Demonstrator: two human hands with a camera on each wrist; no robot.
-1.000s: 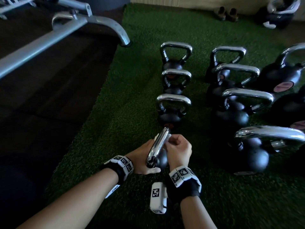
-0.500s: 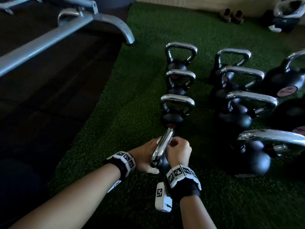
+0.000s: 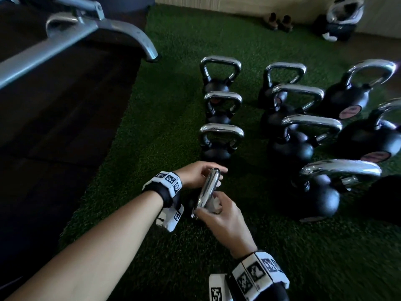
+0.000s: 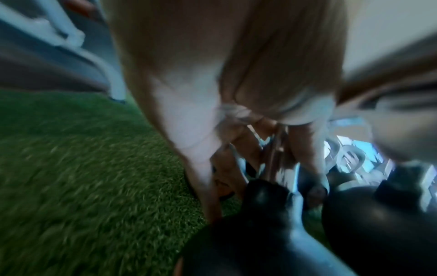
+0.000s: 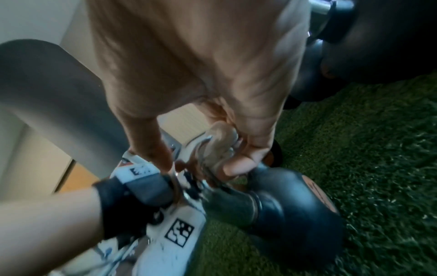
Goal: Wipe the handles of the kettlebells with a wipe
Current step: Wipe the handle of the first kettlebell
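Chrome handle [image 3: 207, 192]: wipe [image 3: 217, 204] slid nearer since before.

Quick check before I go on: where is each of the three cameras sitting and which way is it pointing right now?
Head: worn on the head, facing forward and down at rows of kettlebells on green turf; both forearms and hands show.
Left wrist: looks along the left hand toward blurred kettlebells and turf.
Right wrist: looks along the right hand, which presses a wipe on the chrome handle; the left wristband shows.
Shared: head and right wrist both show that wipe and handle.
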